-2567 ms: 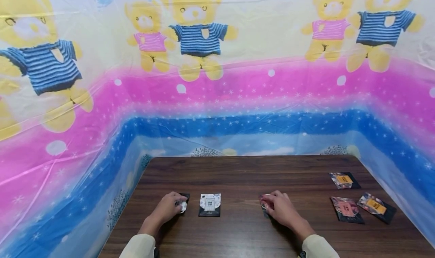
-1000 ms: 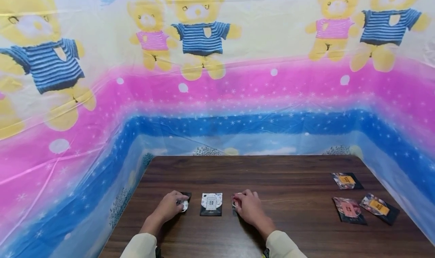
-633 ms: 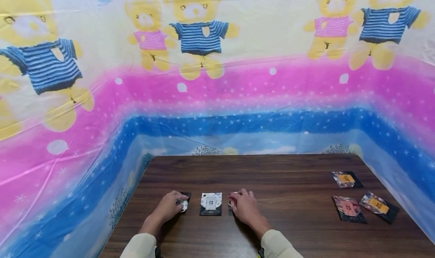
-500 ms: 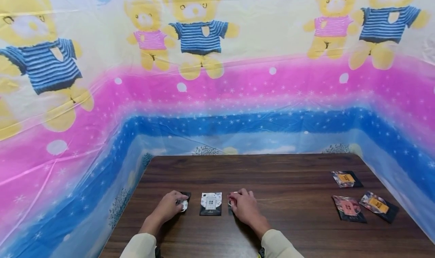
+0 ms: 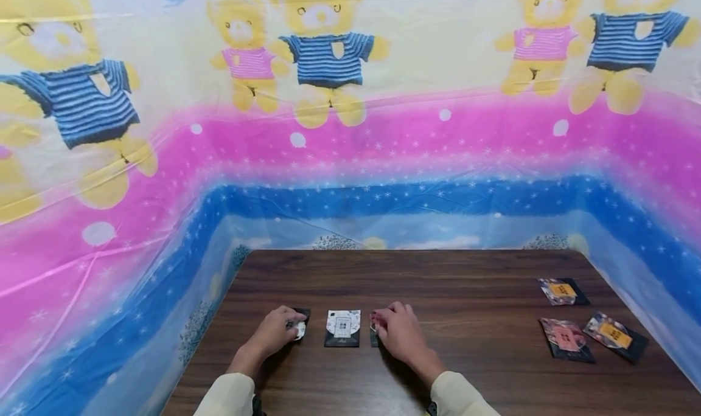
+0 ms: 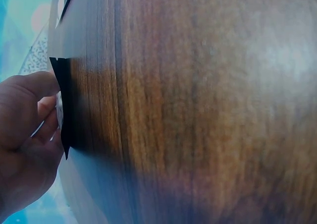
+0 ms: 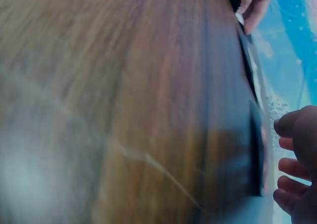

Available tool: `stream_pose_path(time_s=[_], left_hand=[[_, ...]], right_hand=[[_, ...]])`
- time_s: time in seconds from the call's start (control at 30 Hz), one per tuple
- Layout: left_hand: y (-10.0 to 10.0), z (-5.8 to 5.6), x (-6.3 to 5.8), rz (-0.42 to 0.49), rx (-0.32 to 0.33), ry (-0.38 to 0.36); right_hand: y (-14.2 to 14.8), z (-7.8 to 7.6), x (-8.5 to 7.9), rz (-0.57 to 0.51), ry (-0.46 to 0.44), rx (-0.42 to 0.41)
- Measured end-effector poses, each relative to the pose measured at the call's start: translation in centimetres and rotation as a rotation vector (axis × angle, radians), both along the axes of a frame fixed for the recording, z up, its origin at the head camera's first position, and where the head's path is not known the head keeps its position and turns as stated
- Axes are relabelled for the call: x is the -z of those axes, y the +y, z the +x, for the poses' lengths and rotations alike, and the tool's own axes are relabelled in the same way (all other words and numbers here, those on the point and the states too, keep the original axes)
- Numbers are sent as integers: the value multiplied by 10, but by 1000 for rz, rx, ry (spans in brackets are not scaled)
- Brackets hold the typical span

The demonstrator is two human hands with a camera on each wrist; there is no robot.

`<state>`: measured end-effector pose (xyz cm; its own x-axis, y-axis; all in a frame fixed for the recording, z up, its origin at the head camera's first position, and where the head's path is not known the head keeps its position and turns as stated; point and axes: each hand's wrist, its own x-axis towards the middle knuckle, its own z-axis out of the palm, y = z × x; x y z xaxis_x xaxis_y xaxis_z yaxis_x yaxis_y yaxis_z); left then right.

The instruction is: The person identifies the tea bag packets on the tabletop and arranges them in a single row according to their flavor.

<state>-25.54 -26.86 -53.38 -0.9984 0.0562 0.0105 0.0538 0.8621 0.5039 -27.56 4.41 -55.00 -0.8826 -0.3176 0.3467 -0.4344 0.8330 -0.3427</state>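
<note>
On the table, a flat black-and-white packet (image 5: 342, 329) with a printed label lies between my hands. My left hand (image 5: 271, 332) grips another black-and-white packet (image 5: 300, 331) at the left, its thumb and fingers against it in the left wrist view; the hand hides much of that packet. At the right of the middle packet is a black-and-red packet (image 5: 374, 338), mostly hidden in the head view by my right hand (image 5: 404, 332). In the right wrist view, this hand's loosely bent fingers (image 7: 292, 168) stand apart from the red packet (image 7: 257, 152).
To the right on the brown table (image 5: 465, 367) lie an orange-labelled packet (image 5: 562, 291), a red-labelled packet (image 5: 566, 339) and a second orange-labelled packet (image 5: 614, 336), tilted beside it. A curtain (image 5: 411, 130) printed with bears surrounds the table's back and sides.
My right hand has slid the red packet left, to beside the middle packet, and has now come off it. The left hand has stayed on its packet.
</note>
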Motion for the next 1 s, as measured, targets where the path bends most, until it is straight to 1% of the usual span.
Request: stream_pose_path(time_s=[0.1,0.17,0.23,0.33,0.43,0.5,0.63,0.73,0.83,1.0], left_hand=[[1,0,-1,0,-8,-6],[1,1,-2,-1,-7,-3],[1,1,-3,-4,-12,-7],[1,2,-3,-3,-15,-4],[1,2,-2,6,-17,-7],[2,2,-1,15,-17,-10],[2,0,-2,8,-16,-11],[1,0,-2,-7,-13,-7],[2,1,-2,-6,-23,-18],[4,1,-4,-2,-27,-37]], right_hand=[[12,-3,-5,-20,16,-16],[22,-6,-9,-32,2,-16],[32,-8,-11,-40,-24,-6],[48,-8,-13,-52,-88,26],[64,-5,-12,-53,-118,64],[76,-4,-12,-45,-117,81],[103,-5,-14,-26,-84,95],[126,-7,-14,-12,-66,109],[152,-8,-14,0,-59,120],[194,-9,-13,16,-106,158]])
